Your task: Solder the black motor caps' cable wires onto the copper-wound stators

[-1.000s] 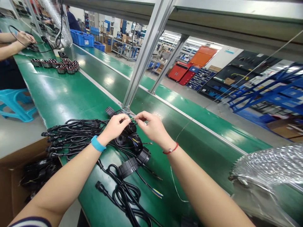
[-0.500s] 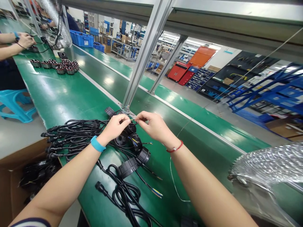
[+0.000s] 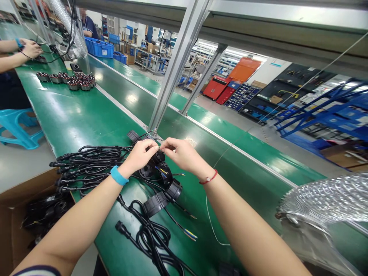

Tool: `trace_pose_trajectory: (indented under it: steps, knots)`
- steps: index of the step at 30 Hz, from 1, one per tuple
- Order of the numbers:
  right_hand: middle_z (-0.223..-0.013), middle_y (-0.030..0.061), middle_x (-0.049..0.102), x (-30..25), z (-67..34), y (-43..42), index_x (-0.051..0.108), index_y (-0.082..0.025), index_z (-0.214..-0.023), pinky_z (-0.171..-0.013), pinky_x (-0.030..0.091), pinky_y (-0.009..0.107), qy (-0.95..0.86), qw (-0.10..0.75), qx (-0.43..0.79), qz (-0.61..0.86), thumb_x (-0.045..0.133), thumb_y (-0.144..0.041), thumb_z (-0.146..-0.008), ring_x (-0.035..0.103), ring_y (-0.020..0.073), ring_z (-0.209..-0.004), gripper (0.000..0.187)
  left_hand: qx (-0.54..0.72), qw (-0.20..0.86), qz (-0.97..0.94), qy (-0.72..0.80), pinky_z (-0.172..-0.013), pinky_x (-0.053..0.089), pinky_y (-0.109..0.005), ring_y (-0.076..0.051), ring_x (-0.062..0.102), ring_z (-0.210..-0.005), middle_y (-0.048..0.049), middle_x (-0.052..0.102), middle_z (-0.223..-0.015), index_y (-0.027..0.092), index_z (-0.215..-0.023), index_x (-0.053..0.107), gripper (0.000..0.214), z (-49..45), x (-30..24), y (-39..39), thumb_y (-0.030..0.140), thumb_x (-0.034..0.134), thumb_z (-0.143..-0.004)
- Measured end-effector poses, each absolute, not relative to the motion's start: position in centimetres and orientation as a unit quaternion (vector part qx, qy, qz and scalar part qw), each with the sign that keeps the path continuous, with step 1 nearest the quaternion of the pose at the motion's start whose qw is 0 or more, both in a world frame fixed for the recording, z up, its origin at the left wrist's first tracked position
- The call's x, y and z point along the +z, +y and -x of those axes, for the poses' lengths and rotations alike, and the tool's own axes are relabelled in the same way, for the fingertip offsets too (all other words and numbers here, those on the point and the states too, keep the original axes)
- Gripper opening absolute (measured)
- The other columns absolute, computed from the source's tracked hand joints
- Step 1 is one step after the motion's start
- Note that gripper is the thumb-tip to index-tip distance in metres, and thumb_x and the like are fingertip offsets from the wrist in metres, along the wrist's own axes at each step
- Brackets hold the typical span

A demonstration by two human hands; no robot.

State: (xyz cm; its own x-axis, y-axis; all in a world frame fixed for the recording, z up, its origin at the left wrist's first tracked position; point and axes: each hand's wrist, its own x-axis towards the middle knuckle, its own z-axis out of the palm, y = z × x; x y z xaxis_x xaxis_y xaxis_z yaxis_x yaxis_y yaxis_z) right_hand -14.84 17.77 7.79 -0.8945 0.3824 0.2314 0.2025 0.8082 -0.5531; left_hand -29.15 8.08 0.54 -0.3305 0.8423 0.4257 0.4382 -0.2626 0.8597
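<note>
My left hand (image 3: 141, 155), with a blue wristband, and my right hand (image 3: 180, 153), with a red string bracelet, meet fingertip to fingertip above the green conveyor belt (image 3: 80, 115). Both pinch something thin between them, likely a wire end, too small to name. Just below the hands lie black round plastic parts (image 3: 161, 174) with short coloured wires. A bundle of black cables (image 3: 86, 163) spreads to the left, and a coiled black cable (image 3: 152, 235) lies nearer me.
A cardboard box (image 3: 17, 222) with black parts stands at the lower left. Silver foil ducting (image 3: 327, 207) sits at the right. Copper-wound parts (image 3: 71, 80) lie further up the belt, where another person's hands (image 3: 27, 50) work. A metal post (image 3: 172, 73) rises behind my hands.
My right hand has moved slightly left, closing the small gap to my left hand. The other person's hands have shifted a little at the far left.
</note>
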Motion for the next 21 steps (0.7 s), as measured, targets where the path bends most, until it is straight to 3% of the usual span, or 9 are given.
trace_pose_trajectory:
  steps: [7, 13, 21]
  knots:
    - [-0.075, -0.0022, 0.068, 6.1, 15.1, 18.2, 0.063, -0.021, -0.090, -0.069, 0.047, 0.028, -0.874, 0.204, 0.395, 0.196, 0.060, -0.021, -0.079, 0.062, 0.0132, -0.070, 0.010, 0.593, 0.200, -0.513, 0.587, -0.067, 0.040, -0.025, -0.014, 0.050, -0.069, 0.0008, 0.056, -0.070, 0.016, -0.072, 0.057, 0.024, 29.3, 0.6, 8.1, 0.032, 0.052, -0.089]
    - [-0.080, 0.0018, 0.070, 5.5, 15.3, 18.5, 0.062, -0.020, -0.080, -0.071, 0.054, 0.031, -0.743, 0.299, 0.547, 0.242, 0.067, -0.032, -0.072, 0.066, 0.0155, -0.075, 0.015, 0.575, 0.201, -0.531, 0.589, -0.067, 0.039, -0.025, -0.014, 0.049, -0.068, 0.0008, 0.054, -0.068, 0.016, -0.072, 0.057, 0.025, 29.3, 0.6, 8.2, 0.035, 0.052, -0.088]
    - [-0.079, 0.0017, 0.070, 5.5, 15.8, 17.6, 0.063, -0.020, -0.078, -0.077, 0.055, 0.032, -0.718, 0.330, 0.570, 0.226, 0.069, -0.031, -0.071, 0.066, 0.0152, -0.075, 0.014, 0.575, 0.198, -0.532, 0.590, -0.067, 0.039, -0.025, -0.013, 0.049, -0.068, 0.0009, 0.055, -0.068, 0.016, -0.070, 0.056, 0.025, 29.2, 1.0, 8.0, 0.033, 0.052, -0.088]
